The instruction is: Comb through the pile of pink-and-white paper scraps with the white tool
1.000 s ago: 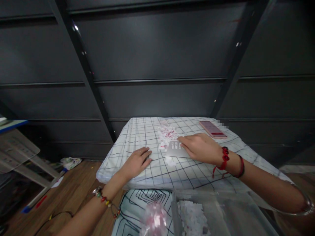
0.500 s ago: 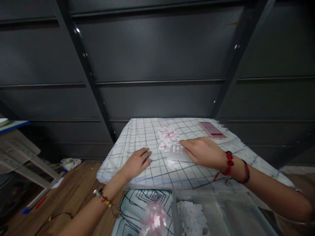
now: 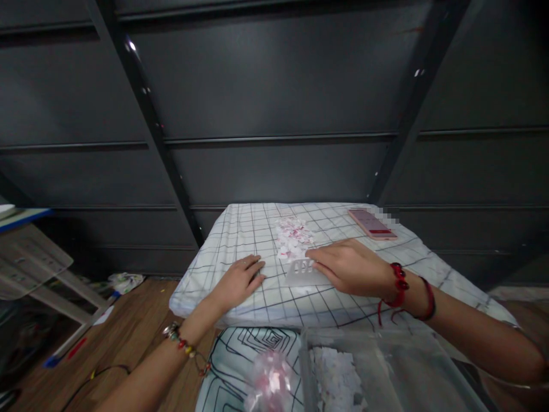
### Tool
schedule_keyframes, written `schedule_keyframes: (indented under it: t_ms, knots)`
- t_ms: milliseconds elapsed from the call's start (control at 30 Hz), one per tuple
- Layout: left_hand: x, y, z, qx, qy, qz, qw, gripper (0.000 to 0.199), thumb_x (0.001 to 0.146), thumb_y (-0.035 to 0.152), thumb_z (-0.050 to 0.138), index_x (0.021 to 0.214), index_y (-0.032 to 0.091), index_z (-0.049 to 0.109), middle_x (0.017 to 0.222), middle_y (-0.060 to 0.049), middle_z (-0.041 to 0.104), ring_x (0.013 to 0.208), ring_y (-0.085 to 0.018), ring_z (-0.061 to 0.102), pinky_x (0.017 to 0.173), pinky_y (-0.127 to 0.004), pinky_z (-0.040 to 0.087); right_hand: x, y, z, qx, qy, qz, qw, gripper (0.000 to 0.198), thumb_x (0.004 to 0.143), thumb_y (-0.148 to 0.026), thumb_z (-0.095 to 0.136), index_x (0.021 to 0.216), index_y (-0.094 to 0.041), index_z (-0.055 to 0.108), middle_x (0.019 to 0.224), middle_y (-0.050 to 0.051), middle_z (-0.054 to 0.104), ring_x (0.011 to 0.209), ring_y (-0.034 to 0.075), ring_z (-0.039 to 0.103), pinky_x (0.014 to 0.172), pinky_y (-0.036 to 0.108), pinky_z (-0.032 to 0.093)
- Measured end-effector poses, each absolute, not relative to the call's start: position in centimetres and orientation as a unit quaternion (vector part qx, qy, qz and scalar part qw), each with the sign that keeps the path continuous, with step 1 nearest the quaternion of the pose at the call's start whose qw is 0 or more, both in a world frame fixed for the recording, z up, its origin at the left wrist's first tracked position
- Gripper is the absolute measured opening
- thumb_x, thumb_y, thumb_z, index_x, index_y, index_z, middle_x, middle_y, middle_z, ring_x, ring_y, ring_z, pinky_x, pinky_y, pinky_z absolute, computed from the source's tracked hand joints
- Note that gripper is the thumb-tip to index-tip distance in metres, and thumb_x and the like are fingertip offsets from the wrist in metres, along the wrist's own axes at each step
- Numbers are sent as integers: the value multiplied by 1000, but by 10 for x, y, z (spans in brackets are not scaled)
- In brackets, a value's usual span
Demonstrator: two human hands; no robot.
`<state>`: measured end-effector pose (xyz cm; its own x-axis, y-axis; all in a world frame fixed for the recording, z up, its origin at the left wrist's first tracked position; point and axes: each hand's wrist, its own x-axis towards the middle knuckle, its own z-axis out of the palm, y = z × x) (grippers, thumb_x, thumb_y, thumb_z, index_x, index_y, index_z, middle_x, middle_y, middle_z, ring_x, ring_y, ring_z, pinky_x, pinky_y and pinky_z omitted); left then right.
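On a table with a white checked cloth (image 3: 240,234), my right hand (image 3: 349,266) grips a flat translucent plastic plate with a row of slots (image 3: 298,278). Its fingers are closed on the plate's far right edge. Just beyond the plate lies a pile of small white and pink paper pieces (image 3: 295,232). My left hand (image 3: 240,279) rests on the cloth to the left of the plate, fingers stretched out and holding nothing.
A pink phone (image 3: 372,224) lies at the table's back right. In front stand a clear plastic bin (image 3: 381,337) holding white pieces (image 3: 337,377) and a clear bag with pink contents (image 3: 271,380). A dark panelled wall (image 3: 274,171) rises behind.
My right hand has moved the slotted plate slightly left and nearer to me, away from the pile. My left hand has stayed in place.
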<state>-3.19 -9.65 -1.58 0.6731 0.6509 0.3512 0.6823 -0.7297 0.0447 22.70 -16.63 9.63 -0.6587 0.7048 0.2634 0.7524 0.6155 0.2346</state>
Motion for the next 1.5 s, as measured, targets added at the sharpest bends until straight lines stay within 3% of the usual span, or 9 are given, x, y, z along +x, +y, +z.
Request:
schedule_keyframes:
  t_ms: [100, 433, 1133, 1500]
  knots:
    - [-32, -96, -16, -913, -363, -179, 45, 41, 94, 39, 32, 117, 13, 53, 124, -12, 51, 114, -23, 46, 97, -38, 35, 223, -166, 98, -376, -911, -156, 69, 20, 83, -19, 38, 87, -16, 57, 70, 2, 65, 59, 12, 55, 54, 26, 31]
    - [-33, -97, -17, -913, -365, -177, 37, 40, 94, 39, 32, 118, 14, 52, 125, -11, 50, 115, -23, 45, 97, -38, 35, 222, -164, 101, -376, -911, -154, 69, 23, 84, -19, 37, 92, -16, 58, 75, 3, 66, 64, 13, 58, 56, 25, 33]
    - [-31, -98, -14, -913, -371, -164, 45, 41, 94, 39, 32, 117, 13, 52, 125, -11, 50, 115, -24, 45, 97, -38, 36, 230, -131, 98, -516, -834, -196, 12, 25, 86, -21, 33, 94, -14, 56, 80, 7, 66, 65, 16, 59, 51, 27, 24]
    - [-30, -99, -12, -913, -375, -155, 42, 41, 94, 38, 32, 118, 12, 53, 125, -12, 50, 116, -24, 44, 97, -38, 35, 233, -135, 90, -494, -850, -174, 51, 26, 87, -24, 32, 95, -15, 55, 78, 6, 65, 67, 15, 59, 54, 26, 26]
